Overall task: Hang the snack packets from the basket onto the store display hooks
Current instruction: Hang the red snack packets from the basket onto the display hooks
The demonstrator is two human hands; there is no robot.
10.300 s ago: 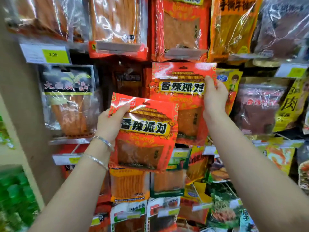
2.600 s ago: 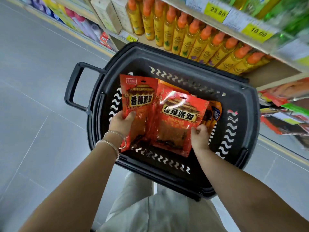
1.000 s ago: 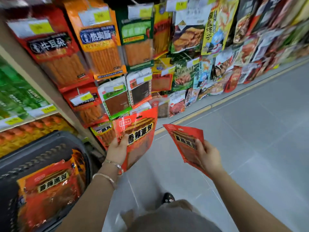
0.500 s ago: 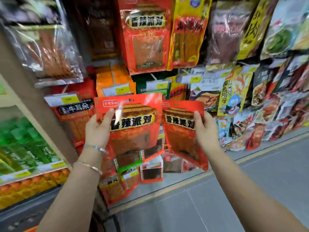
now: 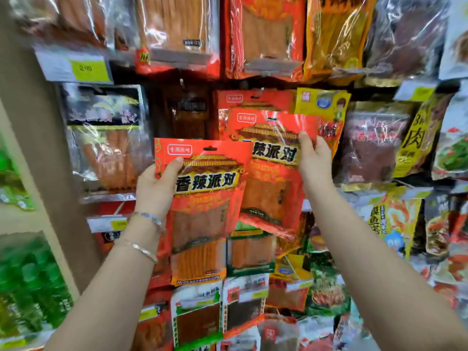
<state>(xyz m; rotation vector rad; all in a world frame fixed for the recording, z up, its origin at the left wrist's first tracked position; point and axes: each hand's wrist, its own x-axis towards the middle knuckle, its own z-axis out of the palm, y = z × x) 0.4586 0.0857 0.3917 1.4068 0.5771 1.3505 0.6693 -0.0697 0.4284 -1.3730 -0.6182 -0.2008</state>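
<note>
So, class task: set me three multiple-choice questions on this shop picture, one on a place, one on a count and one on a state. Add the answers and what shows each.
1. Which red packet is held higher?
A. left packet
B. right packet
C. they are level

2. How many bracelets are on the left wrist?
A. none
B. five
C. two

3. What is the state of the left packet?
A. gripped in the left hand, unhung
B. hanging on a hook
C. lying in a basket

Answers:
1 B: the right hand holds its packet's top edge above the other's.
2 C: two silvery bands circle the wrist.
3 A: thumb and fingers pinch its left edge, and its hang hole is free.
</note>
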